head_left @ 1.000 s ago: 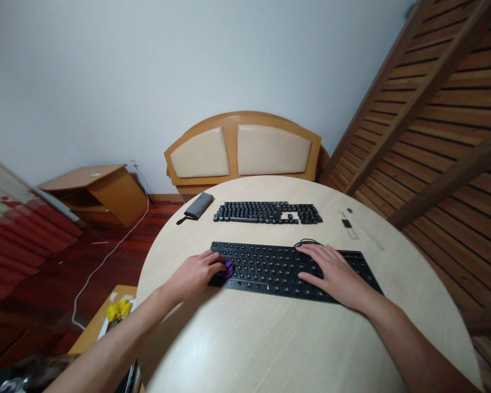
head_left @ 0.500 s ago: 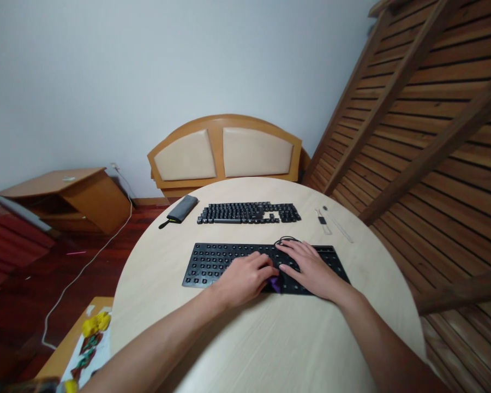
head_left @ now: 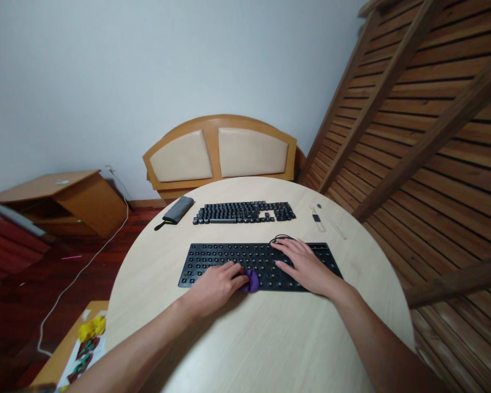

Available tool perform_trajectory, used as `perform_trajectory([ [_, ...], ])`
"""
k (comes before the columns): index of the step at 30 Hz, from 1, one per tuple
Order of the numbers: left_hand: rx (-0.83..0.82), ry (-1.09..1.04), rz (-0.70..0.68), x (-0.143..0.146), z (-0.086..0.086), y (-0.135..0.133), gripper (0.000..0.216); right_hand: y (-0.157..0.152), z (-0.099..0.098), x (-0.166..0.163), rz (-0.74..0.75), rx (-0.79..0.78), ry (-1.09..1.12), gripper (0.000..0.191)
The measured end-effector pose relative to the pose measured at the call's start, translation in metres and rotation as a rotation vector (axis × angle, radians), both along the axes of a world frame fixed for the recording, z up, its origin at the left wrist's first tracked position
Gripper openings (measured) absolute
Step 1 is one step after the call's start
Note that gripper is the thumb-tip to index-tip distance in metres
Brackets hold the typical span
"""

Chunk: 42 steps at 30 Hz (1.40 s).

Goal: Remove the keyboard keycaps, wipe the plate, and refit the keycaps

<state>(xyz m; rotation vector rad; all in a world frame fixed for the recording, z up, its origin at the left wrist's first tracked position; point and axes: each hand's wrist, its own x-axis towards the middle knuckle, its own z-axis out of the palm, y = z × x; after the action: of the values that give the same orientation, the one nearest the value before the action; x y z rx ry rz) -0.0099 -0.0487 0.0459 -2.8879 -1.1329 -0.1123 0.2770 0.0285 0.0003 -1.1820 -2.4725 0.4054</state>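
A black keyboard base (head_left: 213, 254) with its keycaps off lies on the round table (head_left: 270, 338), showing rows of bare switches. My left hand (head_left: 219, 281) is closed on a soft purple cloth (head_left: 252, 281), pressed against the lower left-middle part of the keyboard. Part of the cloth is hidden under the fingers. On the right side my right hand (head_left: 305, 267) rests flat with fingers spread over the keys, touching the board. Its fingertips reach the coiled black cable (head_left: 281, 238) at the back edge.
Behind the board sit loose black keycaps (head_left: 229, 212) arranged in keyboard order. To their right are a wire keycap puller (head_left: 317, 218) and a thin pale stick (head_left: 336, 226). A grey pouch (head_left: 179, 210) lies back left. Wooden slats (head_left: 425, 136) stand along the right.
My left hand has slid left along the keyboard with the purple cloth, and more of the cloth shows. My right hand stays on the board. The view has shifted slightly.
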Motion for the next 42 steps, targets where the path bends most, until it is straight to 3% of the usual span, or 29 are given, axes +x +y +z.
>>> perform_trajectory([
  [5,-0.053,0.007,0.108,-0.036,0.005,-0.006,0.035,0.001,0.001,0.0,0.001,-0.034,0.022,0.044],
  [9,-0.09,0.038,0.182,-0.046,0.02,0.0,0.028,0.003,0.0,0.0,-0.009,-0.04,0.038,0.041],
  [12,-0.072,-0.094,0.203,-0.031,0.026,0.014,0.032,0.003,-0.001,0.0,-0.013,-0.037,0.062,0.039],
  [17,-0.027,-0.293,0.175,0.026,0.021,0.047,0.033,0.005,-0.003,0.0,-0.003,-0.045,0.146,0.039],
  [23,-0.08,-0.148,0.079,0.079,0.005,0.065,0.029,0.006,-0.008,0.003,-0.027,-0.064,0.206,0.053],
  [27,-0.1,-0.06,0.175,0.085,0.002,0.059,0.026,0.007,-0.01,0.003,-0.003,-0.024,0.199,0.062],
  [35,-0.181,0.012,0.428,0.099,0.011,0.043,0.035,0.004,-0.007,-0.001,0.012,-0.029,0.171,0.061],
  [42,-0.225,-0.054,0.464,0.093,0.01,0.042,0.035,-0.003,0.0,-0.009,0.01,-0.031,0.127,0.059],
])
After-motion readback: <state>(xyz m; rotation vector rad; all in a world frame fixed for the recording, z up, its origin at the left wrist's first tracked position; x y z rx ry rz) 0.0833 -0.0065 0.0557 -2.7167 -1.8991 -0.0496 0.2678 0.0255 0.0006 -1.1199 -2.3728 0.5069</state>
